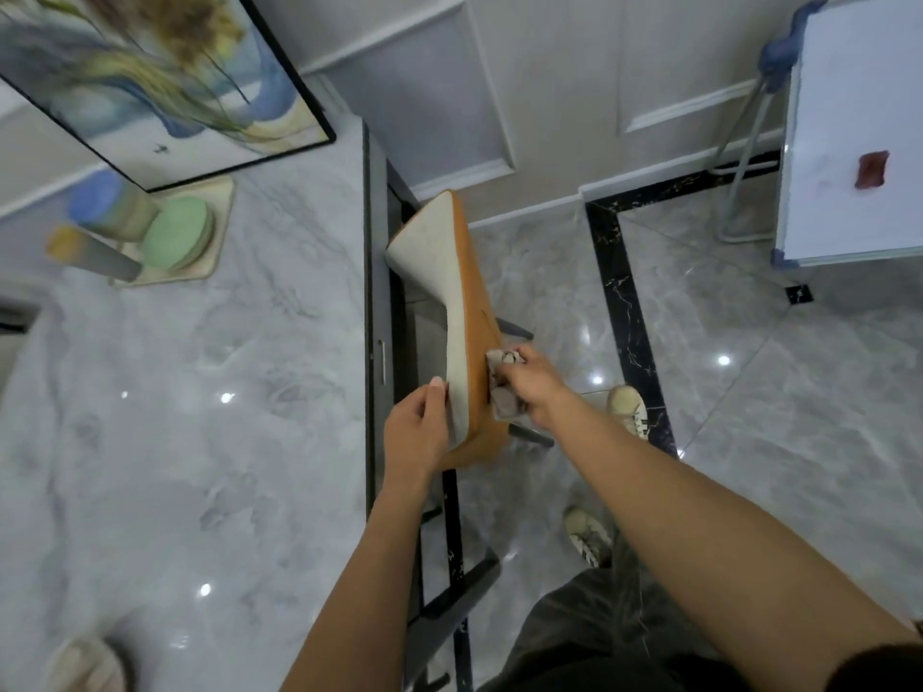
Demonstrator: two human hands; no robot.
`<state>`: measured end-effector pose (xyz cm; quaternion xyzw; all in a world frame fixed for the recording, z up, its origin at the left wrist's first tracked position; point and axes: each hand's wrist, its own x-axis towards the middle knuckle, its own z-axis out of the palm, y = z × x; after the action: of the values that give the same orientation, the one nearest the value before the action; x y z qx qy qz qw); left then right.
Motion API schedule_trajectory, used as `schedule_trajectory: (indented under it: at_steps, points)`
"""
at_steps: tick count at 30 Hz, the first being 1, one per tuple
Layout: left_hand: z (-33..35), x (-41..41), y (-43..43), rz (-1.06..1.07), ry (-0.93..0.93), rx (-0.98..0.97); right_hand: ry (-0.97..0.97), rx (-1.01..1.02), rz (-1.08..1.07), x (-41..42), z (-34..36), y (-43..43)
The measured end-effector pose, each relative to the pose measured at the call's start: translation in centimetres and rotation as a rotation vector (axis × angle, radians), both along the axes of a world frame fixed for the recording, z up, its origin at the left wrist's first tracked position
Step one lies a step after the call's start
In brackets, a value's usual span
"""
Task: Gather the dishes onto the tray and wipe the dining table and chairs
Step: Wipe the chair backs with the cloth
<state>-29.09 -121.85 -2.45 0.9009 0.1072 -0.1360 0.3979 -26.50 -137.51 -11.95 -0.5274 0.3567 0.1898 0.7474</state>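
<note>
A chair (467,292) with a beige front and an orange back stands pushed in at the right edge of the grey marble dining table (200,392). My left hand (417,434) grips the near end of the backrest, thumb on the beige side. My right hand (524,387) presses a crumpled beige cloth (502,387) against the orange back. On the table's far left sits a cream tray (220,227) holding stacked green plates (177,232) and two tall cups (105,227).
A framed painting (150,77) leans on the wall behind the tray. A white side table (859,117) with a red-brown sponge (871,169) stands at the right on metal legs. My feet (607,472) stand on glossy grey floor tiles. A beige object (85,666) lies at the table's near left.
</note>
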Motion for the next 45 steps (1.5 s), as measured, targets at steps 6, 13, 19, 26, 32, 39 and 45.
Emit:
schedule_trajectory:
  at_steps: [6,13,19,26,32,39,45]
  points:
    - [-0.4,0.2,-0.1,0.084,0.084,-0.097,-0.211,0.117,0.063,-1.4,4.7,-2.2]
    - [-0.5,0.3,0.6,0.183,0.157,-0.198,-0.157,-0.023,-0.136,-5.6,2.9,-0.6]
    - [-0.9,-0.3,0.6,0.217,0.162,-0.25,-0.24,0.034,-0.013,-8.7,3.2,1.7]
    - [-0.8,-1.7,1.7,0.165,0.097,-0.042,-0.078,0.15,-0.205,-8.9,1.2,2.9]
    - [-1.5,-3.7,4.5,0.186,0.185,-0.103,-0.167,0.328,-0.187,-9.5,2.9,2.2]
    - [-0.4,-7.0,6.3,0.353,0.18,-0.076,0.157,0.359,-0.225,-10.8,-0.4,6.1]
    - [1.3,-15.4,9.5,0.603,0.1,-0.062,0.23,0.609,-0.257,-8.4,1.7,9.1]
